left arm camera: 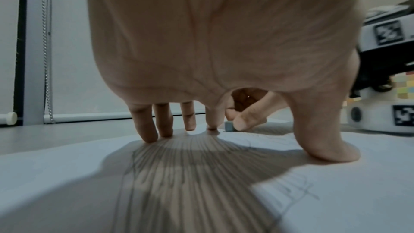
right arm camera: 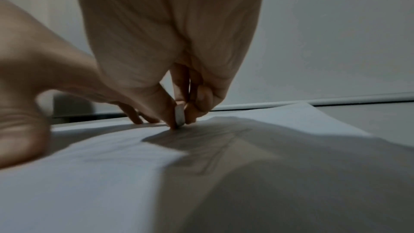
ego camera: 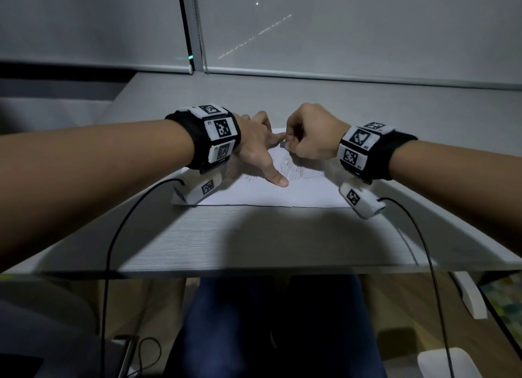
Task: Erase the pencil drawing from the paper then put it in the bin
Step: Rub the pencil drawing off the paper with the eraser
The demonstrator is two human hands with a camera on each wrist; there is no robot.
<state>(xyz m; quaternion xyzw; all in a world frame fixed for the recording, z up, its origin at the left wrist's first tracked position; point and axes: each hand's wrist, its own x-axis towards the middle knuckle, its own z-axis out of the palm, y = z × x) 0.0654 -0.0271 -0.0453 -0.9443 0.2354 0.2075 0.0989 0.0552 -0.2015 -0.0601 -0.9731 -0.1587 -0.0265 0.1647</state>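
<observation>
Nearest, at both edges of the head view: two bare forearms, each with marker-covered wrist bands (ego camera: pixel 217 134) and trailing black cables (ego camera: pixel 113 236) off the grey table (ego camera: pixel 226 242). Beyond them, flat on the middle of that table: the paper (ego camera: pixel 254 199), with the pencil drawing (ego camera: pixel 293 171) plainly on it. Faint lines between the hands; dense parallel strokes beneath the left palm in the left wrist view.

Pins the sheet with the left hand (ego camera: pixel 257 149), fingers straight and splayed, fingertips (left arm camera: pixel 145 130) and thumb planted on the paper, palm arched clear of it. Probably braced this way to stop the thin sheet sliding or buckling under rubbing, and to leave the drawn patch between thumb and forefinger exposed.

Pinches a small grey eraser (ego camera: pixel 282 144) in the right hand (ego camera: pixel 310 137), thumb against curled fingers, lower edge touching the paper just beside the left forefinger. Stands it on a narrow edge, likely to put pressure on a few lines at a time. Meets the sheet close to the bracing fingers, presumably the firmest spot.

Judged early in the erasing, with most strokes left to remove. Calls for short strokes away from the pinned side. Risks creasing the far corner of the sheet, seemingly a little raised in the right wrist view. Shows no bin for certain in any view.
</observation>
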